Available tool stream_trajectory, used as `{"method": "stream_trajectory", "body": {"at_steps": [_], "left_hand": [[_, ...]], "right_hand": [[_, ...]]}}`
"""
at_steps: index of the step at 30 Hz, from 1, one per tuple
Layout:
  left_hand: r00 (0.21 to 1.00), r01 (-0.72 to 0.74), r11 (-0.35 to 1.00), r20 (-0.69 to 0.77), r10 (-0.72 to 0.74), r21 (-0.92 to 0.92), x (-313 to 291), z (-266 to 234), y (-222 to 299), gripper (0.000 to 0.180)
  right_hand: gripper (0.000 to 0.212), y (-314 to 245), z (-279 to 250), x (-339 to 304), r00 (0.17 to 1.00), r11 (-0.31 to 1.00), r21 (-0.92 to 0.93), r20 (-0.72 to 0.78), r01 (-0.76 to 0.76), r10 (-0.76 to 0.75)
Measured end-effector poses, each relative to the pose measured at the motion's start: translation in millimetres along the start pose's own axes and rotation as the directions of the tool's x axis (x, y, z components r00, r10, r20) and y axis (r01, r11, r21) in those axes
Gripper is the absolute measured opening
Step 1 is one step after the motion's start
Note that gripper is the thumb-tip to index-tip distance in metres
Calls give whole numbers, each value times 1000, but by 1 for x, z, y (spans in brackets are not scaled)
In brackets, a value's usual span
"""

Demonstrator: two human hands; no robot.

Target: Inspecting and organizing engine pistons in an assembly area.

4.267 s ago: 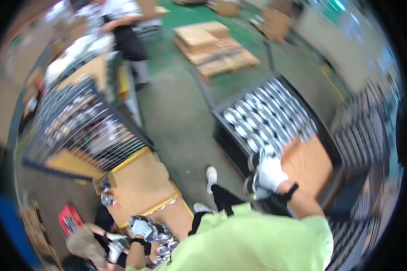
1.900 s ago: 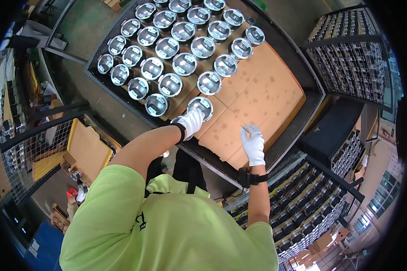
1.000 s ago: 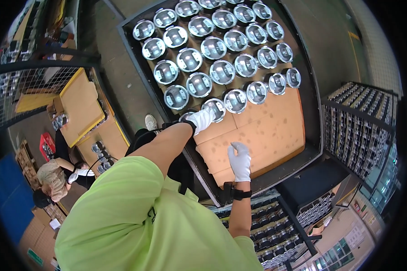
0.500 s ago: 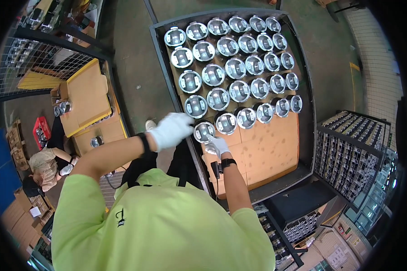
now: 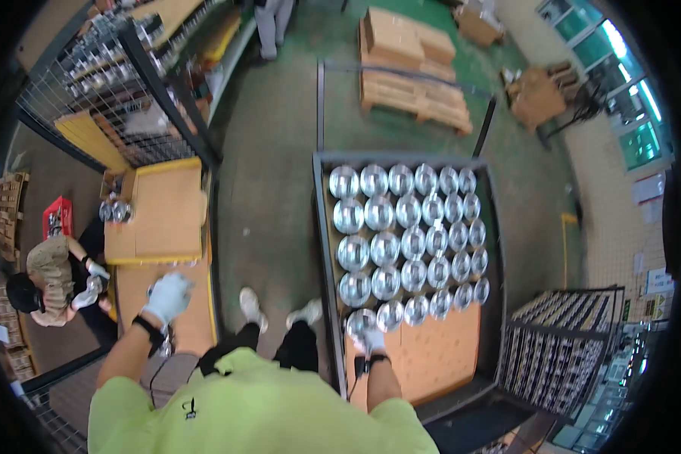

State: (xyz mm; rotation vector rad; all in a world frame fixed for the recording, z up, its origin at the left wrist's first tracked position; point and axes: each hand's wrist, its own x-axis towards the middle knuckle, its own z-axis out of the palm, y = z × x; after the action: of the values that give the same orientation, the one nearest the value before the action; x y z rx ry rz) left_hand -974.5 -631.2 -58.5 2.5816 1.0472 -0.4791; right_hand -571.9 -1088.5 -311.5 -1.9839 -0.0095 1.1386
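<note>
My right hand [image 5: 372, 342], in a white glove, grips the near edge of a shiny round metal piston [image 5: 360, 321]. That piston stands at the near left of several rows of pistons [image 5: 384, 249] in a dark-framed bin [image 5: 323, 250]. To the left, my gloved left hand [image 5: 169, 296] reaches over a cardboard-covered table [image 5: 193, 318], fingers stretched out and somewhat blurred. It partly hides a dark metal part under it. Another metal piece [image 5: 166, 344] shows beside my left wrist.
A co-worker [image 5: 57, 265] sits at the table's far left side, holding a metal part. A wire-mesh rack [image 5: 76, 98] stands beyond the table. Right of the bin is a rack of stacked parts [image 5: 560, 340]. A wooden pallet with cartons [image 5: 408, 49] lies ahead.
My left hand has moved from beside the bin leftward to the table. My right hand stays at the near-left piston. The view has turned, showing more floor ahead.
</note>
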Motion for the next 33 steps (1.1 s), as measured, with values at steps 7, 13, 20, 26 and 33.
{"method": "stream_trajectory", "body": {"at_steps": [7,13,20,26,33], "left_hand": [[948,238,883,-100,-301,-403,-20,1,-92,40],[943,176,753,-111,-314,-634,16,-11,-150,46],[991,-89,48,-93,-96,-995,100,-157,-142,45],[978,-168,-532,-209,18,-830,179,-262,-94,51],[987,-106,-665,-161,21,-739,261,-337,-59,68]], "right_hand": [[63,-143,-19,-89,799,756,-349,34,-553,600],[40,-385,60,-107,898,963,-194,431,189,-90],[86,-638,147,-53,784,888,326,433,325,-446],[95,-764,153,-1,727,820,468,427,331,-537],[98,-835,147,72,703,820,501,476,277,-528]]}}
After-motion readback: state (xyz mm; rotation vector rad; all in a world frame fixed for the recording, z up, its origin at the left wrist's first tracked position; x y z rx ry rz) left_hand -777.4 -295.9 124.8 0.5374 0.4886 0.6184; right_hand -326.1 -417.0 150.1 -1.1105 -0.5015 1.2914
